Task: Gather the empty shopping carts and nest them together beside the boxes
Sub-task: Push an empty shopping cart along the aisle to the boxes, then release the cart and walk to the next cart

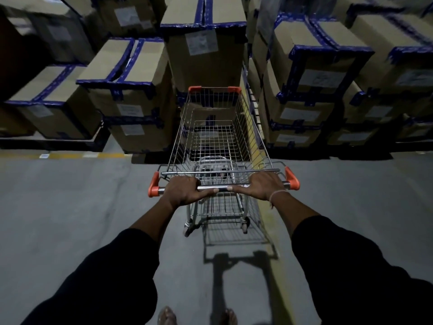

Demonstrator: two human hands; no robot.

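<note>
As both hands, left hand (185,190) and right hand (262,185), grasp its handle (212,189), an empty cart (218,137) at frame centre faces stacked boxes (203,57); nesting it with another likely comes next.

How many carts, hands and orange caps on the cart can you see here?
Cart: 1
Hands: 2, left hand and right hand, both gripping the handle
Orange caps: 4, two at the front corners, two at the handle ends
Total: 7
</note>
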